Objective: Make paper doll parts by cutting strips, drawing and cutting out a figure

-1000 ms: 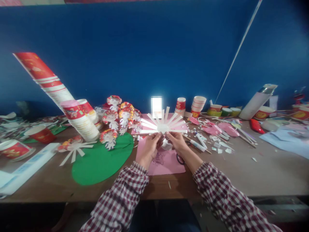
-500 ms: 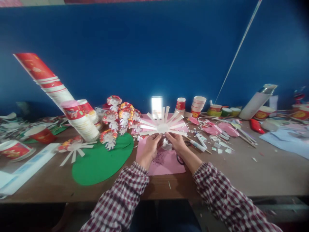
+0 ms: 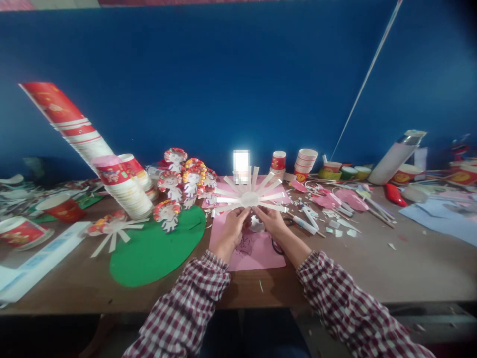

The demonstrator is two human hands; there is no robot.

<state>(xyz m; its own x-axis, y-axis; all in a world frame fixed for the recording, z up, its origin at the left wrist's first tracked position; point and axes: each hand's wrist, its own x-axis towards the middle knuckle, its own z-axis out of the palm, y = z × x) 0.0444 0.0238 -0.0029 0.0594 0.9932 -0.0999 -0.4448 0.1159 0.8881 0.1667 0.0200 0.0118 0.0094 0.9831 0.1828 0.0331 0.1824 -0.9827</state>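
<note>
A white paper cup cut into strips is held up in front of me, its strips fanned out around the round base. My left hand pinches its near edge from the left. Close beside it, my right hand is closed on the same edge from the right. Under my hands lies a pink sheet with dark marks or scraps on it. A dark ring, perhaps a scissor handle, shows partly beside my right wrist.
Left of the hands, several paper figures stand by a green oval sheet. A tall leaning stack of paper cups rises behind it. To the right are a glue stick or marker, white scraps and a red object.
The cut cup has tilted slightly and shifted a little in my fingers, its strips sitting at different angles. Both hands keep their grip. The rest of the table looks the same.
</note>
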